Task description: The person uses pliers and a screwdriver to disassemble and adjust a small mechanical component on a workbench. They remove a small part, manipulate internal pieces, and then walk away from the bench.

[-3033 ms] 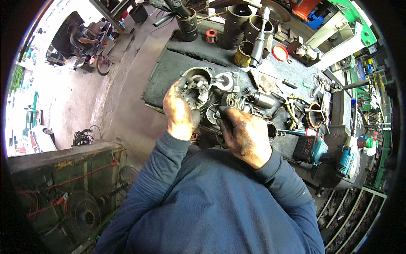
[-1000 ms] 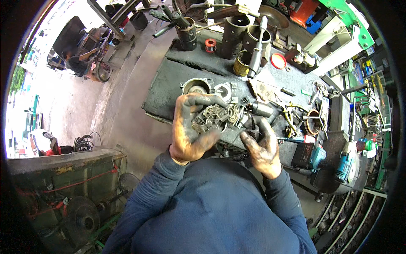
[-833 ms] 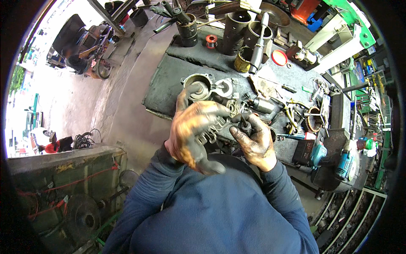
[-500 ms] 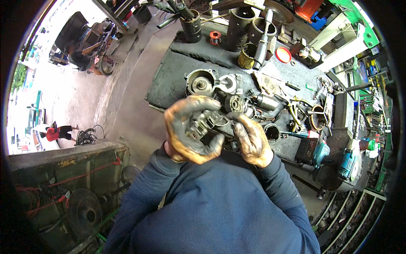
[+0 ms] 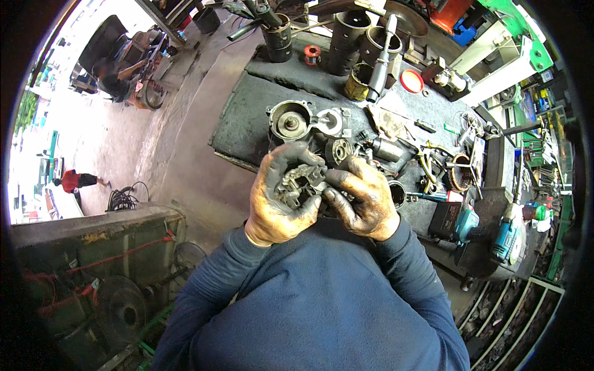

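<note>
A grey, ring-like metal part (image 5: 300, 184) with slots and ridges is held up in front of my chest, close to the bench's near edge. My left hand (image 5: 270, 201) curls round its left side, with fingers above and thumb below. At its right edge, the blackened thumb and fingers of my right hand (image 5: 366, 201) pinch together against the part; whether a smaller piece is between them is hidden. Just beyond my hands stand an open round metal housing (image 5: 291, 125) with a central shaft and a smaller round metal piece (image 5: 338, 150).
The dark workbench (image 5: 247, 99) carries a metal cylinder (image 5: 387, 149), a copper-wound ring (image 5: 459, 172), a red-rimmed lid (image 5: 411, 81) and tall cans (image 5: 348, 40). A teal angle grinder (image 5: 506, 241) lies at right. A greenish metal cabinet (image 5: 105, 247) stands at left; people are in the background.
My right hand has come in against the part, its fingers now at the right edge. My left hand has closed more tightly round it, and the part has turned.
</note>
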The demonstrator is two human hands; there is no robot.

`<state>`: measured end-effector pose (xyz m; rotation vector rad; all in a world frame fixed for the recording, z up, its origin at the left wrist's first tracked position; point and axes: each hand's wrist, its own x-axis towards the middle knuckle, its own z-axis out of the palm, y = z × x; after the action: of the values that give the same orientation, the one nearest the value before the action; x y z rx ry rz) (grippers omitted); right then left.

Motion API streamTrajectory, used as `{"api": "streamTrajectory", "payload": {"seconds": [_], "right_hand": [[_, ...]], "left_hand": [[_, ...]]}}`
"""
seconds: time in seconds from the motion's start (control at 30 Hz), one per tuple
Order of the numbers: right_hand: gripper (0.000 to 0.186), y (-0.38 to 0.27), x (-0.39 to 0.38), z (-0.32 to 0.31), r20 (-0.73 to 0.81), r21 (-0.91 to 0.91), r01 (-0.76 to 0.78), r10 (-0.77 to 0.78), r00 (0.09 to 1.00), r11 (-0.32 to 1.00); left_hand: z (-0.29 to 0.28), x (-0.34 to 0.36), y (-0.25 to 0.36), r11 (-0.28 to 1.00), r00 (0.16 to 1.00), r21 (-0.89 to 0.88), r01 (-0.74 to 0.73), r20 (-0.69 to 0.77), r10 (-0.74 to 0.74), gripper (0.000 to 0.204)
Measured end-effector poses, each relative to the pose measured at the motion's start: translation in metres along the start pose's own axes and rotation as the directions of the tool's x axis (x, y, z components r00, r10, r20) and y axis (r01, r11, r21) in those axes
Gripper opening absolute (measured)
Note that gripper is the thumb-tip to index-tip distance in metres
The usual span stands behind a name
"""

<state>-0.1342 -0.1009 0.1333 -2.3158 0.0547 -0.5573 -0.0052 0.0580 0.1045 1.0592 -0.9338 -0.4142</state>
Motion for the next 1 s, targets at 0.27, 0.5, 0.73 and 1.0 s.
{"api": "streamTrajectory", "payload": {"seconds": [0.27,0.5,0.73,1.0], "right_hand": [[0.022,-0.001,0.003,-0.005,0.055,-0.009,-0.014,0.015,0.998,1.0],[0.025,-0.042,0.002,-0.133,-0.31,0.205,-0.481,0.522,0.794,0.853],[0.032,-0.009,0.005,-0.263,-0.745,-0.144,-0.497,0.236,0.623,0.856],[0.042,0.103,-0.01,-0.29,-0.846,-0.202,-0.591,0.164,0.507,0.781]], "left_hand": [[-0.001,0.005,-0.001,0.986,0.988,-0.112,0.123,-0.084,-0.133,0.068],[-0.095,0.021,0.002,0.893,0.829,-0.303,0.332,-0.358,-0.429,0.036],[-0.151,-0.017,-0.041,0.704,0.56,-0.352,0.617,-0.431,-0.707,0.031],[-0.197,-0.034,-0.115,0.657,0.573,-0.286,0.697,-0.329,-0.751,0.033]]}}
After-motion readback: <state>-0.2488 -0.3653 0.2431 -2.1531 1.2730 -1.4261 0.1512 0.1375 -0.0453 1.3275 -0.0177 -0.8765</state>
